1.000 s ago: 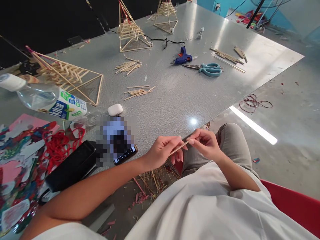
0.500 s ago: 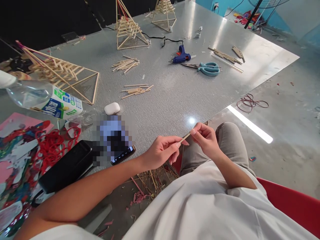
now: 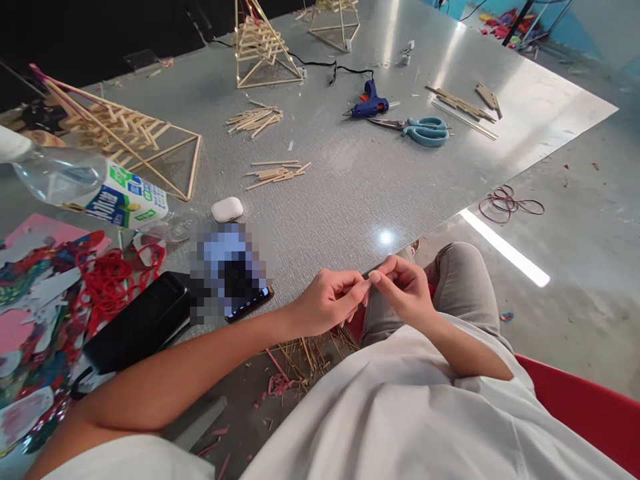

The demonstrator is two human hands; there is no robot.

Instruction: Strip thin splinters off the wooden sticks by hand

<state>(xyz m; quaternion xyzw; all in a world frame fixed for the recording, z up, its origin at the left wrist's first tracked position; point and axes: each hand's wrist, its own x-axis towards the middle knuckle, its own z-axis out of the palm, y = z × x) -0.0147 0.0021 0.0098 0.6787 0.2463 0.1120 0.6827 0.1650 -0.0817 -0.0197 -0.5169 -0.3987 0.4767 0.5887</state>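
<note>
My left hand (image 3: 327, 301) and my right hand (image 3: 405, 287) meet fingertip to fingertip just off the near edge of the grey table (image 3: 360, 193), above my lap. Both pinch the same thin wooden stick, which is almost fully hidden between the fingers now. A small pile of cut sticks (image 3: 275, 173) lies on the table in front of me, and another pile (image 3: 255, 120) sits farther back.
Stick pyramids stand at the left (image 3: 125, 143) and at the back (image 3: 263, 50). A blue glue gun (image 3: 369, 105), teal scissors (image 3: 423, 130), a water bottle (image 3: 90, 190), a white earbud case (image 3: 227, 209), a phone (image 3: 247, 303), a black case (image 3: 137, 330), red rubber bands (image 3: 113, 283). Stick scraps litter the floor (image 3: 300, 357).
My two hands have closed together, so the stick that showed between them is now nearly covered. The view shifted slightly.
</note>
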